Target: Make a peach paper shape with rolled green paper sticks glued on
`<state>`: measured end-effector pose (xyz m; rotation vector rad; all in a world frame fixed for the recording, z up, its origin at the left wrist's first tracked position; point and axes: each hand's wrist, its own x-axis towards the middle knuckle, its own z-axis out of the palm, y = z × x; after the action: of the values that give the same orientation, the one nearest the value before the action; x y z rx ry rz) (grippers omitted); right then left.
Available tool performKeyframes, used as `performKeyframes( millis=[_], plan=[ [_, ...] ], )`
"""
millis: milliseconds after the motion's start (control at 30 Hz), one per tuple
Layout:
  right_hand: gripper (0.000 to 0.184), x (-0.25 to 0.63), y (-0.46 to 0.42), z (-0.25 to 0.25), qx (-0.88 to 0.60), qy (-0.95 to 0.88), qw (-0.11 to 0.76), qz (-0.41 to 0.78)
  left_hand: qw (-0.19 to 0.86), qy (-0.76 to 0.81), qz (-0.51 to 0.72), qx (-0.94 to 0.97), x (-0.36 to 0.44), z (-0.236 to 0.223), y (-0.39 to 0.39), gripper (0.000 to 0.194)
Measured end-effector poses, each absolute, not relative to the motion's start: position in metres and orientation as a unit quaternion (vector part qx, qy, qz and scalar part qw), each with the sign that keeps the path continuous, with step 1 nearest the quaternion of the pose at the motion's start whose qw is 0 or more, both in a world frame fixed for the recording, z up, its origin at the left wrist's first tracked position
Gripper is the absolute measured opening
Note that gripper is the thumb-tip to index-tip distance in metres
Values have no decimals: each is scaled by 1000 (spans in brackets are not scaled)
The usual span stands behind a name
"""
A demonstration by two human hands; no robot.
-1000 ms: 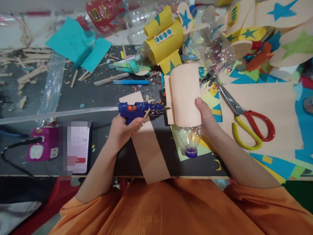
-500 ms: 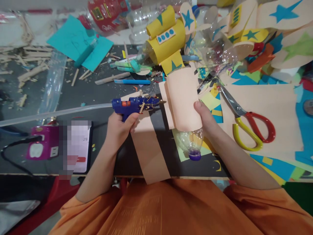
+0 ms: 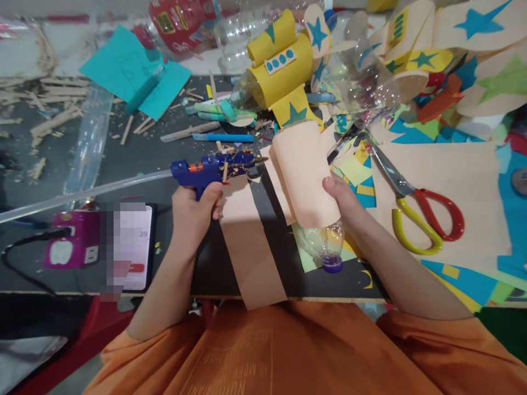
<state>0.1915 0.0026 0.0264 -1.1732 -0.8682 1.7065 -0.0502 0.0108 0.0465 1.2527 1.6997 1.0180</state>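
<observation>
My left hand [image 3: 196,211] is closed round the grip of a blue hot glue gun [image 3: 214,167], whose nozzle points right. A long clear glue stick [image 3: 102,189] trails from its back end. My right hand [image 3: 341,200] grips a plastic bottle [image 3: 319,241] with a purple cap, neck toward me and tilted. Peach paper [image 3: 307,170] wraps the bottle's body, and its loose edge stands out on the left. The nozzle tip is close to that edge; whether they touch I cannot tell. Under the gun lies a peach paper strip [image 3: 251,241].
Scissors [image 3: 415,203] with red and yellow handles rest on peach paper at right. A phone [image 3: 134,247] and a purple power adapter [image 3: 69,241] lie at left. Behind are a yellow paper-covered bottle [image 3: 284,71], a blue marker [image 3: 222,137], turquoise paper [image 3: 115,66] and wood scraps [image 3: 57,118].
The glue gun has shifted left and slightly up in my left hand. The wrapped bottle has tilted, its top moving left and down, and its cap slightly right.
</observation>
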Motion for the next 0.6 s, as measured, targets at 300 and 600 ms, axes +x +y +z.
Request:
performKeyframes(
  millis=[300,600],
  plan=[
    [47,192,1,28,-487,-351,425,677,391,642,435,496,-55,41,12,31],
    [46,189,2,35,-481,-271,432,713,399,631,494,446,-57,46,15,19]
  ],
)
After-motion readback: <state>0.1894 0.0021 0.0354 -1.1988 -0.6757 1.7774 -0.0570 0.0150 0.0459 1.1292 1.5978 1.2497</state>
